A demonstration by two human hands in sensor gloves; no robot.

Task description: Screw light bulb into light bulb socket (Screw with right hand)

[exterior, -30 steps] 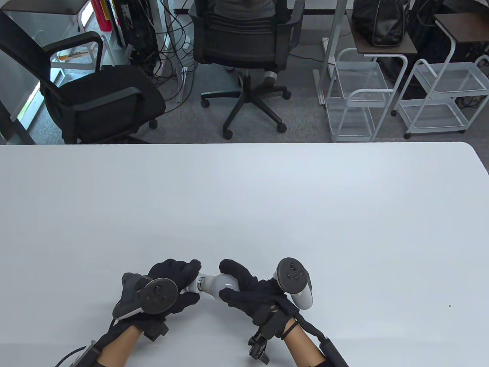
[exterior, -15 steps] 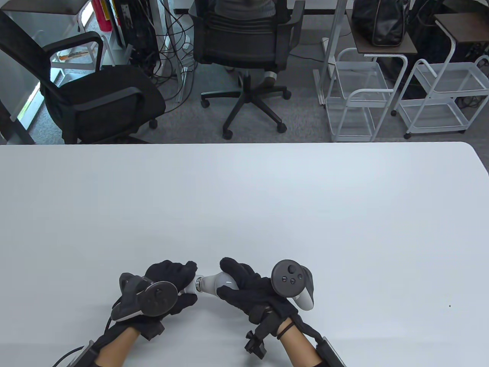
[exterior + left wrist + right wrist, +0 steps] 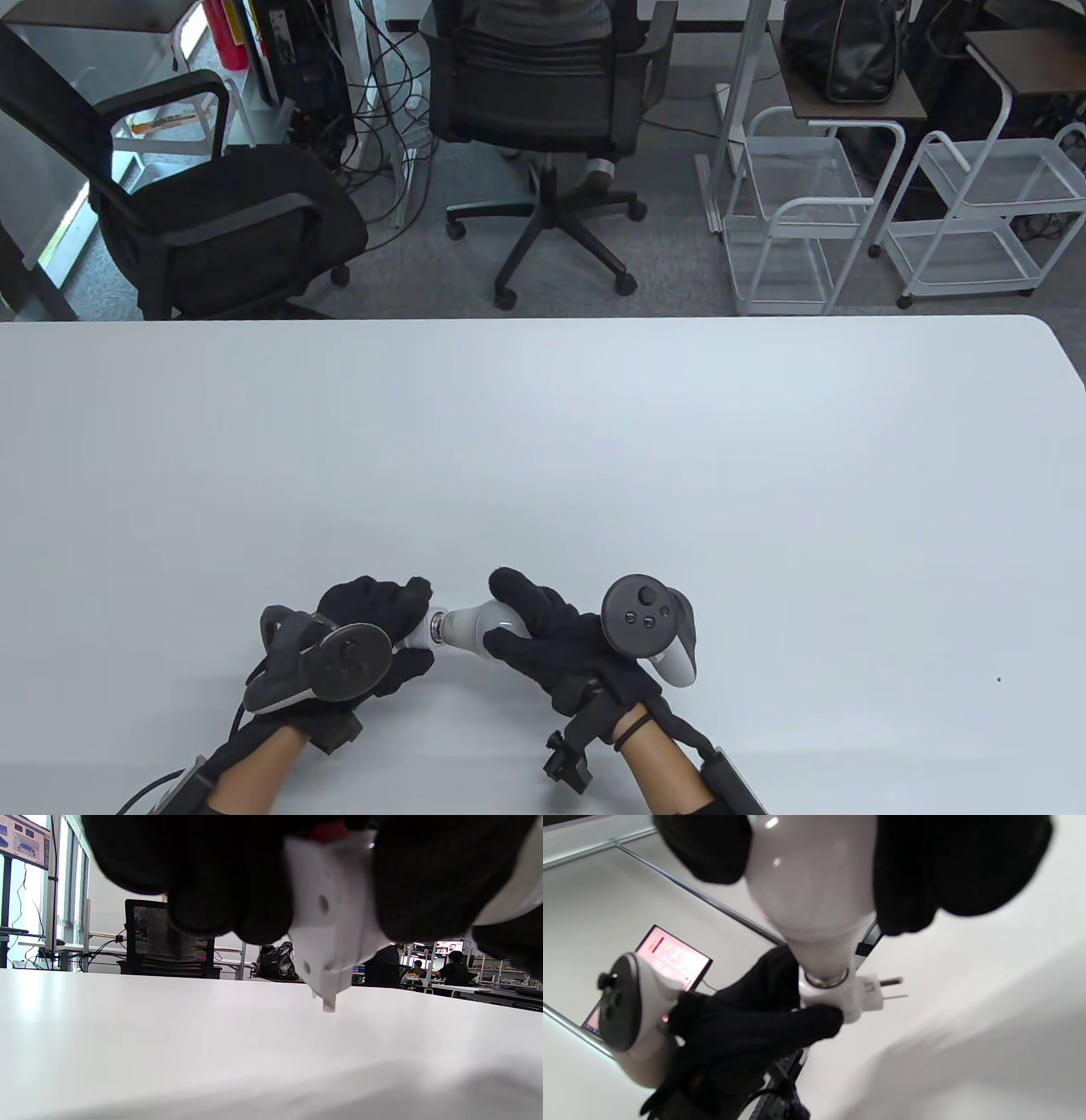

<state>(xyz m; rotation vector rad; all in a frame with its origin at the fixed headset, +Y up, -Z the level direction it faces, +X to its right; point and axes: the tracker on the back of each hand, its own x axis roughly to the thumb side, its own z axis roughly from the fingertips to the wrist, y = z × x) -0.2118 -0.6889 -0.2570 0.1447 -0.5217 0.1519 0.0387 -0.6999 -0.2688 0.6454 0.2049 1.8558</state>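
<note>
Bulb-threading in progress: right hand [image 3: 551, 641] grasps the glossy white light bulb [image 3: 465, 626] to turn it; left hand [image 3: 373, 632], at 9 o'clock, clamps the white plastic plug-in socket [image 3: 840, 997] against rotation.

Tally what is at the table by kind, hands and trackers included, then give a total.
Gloved hands: 2, left hand and right hand
Trackers: 2, left tracker and right tracker
Bulbs: 1, bulb
Sockets: 1, socket
Total: 6
</note>
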